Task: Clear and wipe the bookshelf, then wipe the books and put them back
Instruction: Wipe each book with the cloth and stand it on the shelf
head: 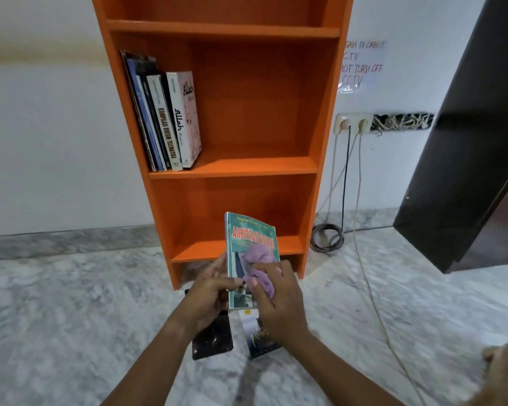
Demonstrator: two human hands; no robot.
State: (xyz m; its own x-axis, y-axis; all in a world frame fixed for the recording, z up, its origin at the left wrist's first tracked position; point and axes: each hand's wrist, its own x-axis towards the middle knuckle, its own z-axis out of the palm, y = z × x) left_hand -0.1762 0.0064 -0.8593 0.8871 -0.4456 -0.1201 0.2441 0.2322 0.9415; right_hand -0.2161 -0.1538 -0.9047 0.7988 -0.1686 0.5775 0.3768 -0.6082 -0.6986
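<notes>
Since the book point(251, 238) is a thin paperback, it looks light and bendy. The cover seems a bit glossy, so probably slick under a cloth. It's held upright in front of the bottom of the shelf point(232, 167), up off the floor point(71, 317).

The left hand point(208, 291) has its grip closed on the spine edge, thumb on the front cover, fingers behind. The right hand point(276, 300) has its grip bunched round a purple cloth point(260, 259), soft and fluffy, pressed on the lower cover.

I'd say the spine side is the right spot to hold, since that's the stiffest part. Pinch a corner and it'd flop.

The shelf is orange smooth board, painted or laminate, can't tell which, with hard flat edges. A row of books point(166, 124) stands leaning at the left of the middle level. Two dark books point(213, 341) lie flat on the marble-look floor under the hands. My guess is they're waiting for a wipe.
</notes>
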